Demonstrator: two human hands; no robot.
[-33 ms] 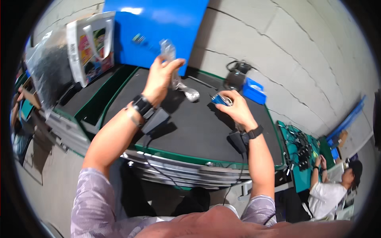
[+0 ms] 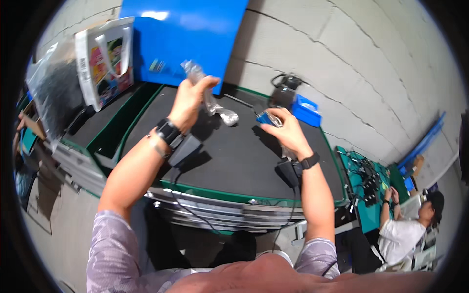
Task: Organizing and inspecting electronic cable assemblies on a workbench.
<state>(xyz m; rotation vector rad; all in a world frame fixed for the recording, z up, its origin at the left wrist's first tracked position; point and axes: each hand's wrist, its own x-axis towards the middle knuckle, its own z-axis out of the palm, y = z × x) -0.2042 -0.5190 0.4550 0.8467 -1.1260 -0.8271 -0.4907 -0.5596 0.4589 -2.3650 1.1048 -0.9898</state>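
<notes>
Above the dark mat [image 2: 234,161], my left hand [image 2: 188,100] is closed around a crumpled strip of clear plastic wrap [image 2: 212,105]. One end of the wrap sticks up past the fingers, and the other hangs toward the mat. My right hand [image 2: 288,132] pinches a small blue item with a pale, shiny part [image 2: 266,118], whose kind I cannot make out. Each wrist wears a black band, and a dark box with a cable is close to each: one box [image 2: 185,151] by the left wrist, another [image 2: 288,172] by the right.
A blue panel [image 2: 185,39] rises behind the bench, with a white printed bag [image 2: 105,63] to its left. A dark jug-like container [image 2: 284,92] and a blue bin [image 2: 307,111] stand at the back right. A co-worker [image 2: 403,239] sits at a green table [image 2: 359,195] farther right.
The whole view has shifted slightly. My left hand and the plastic wrap are a little lower, and the wrap's upper end tilts more to the left. Both hands keep their hold.
</notes>
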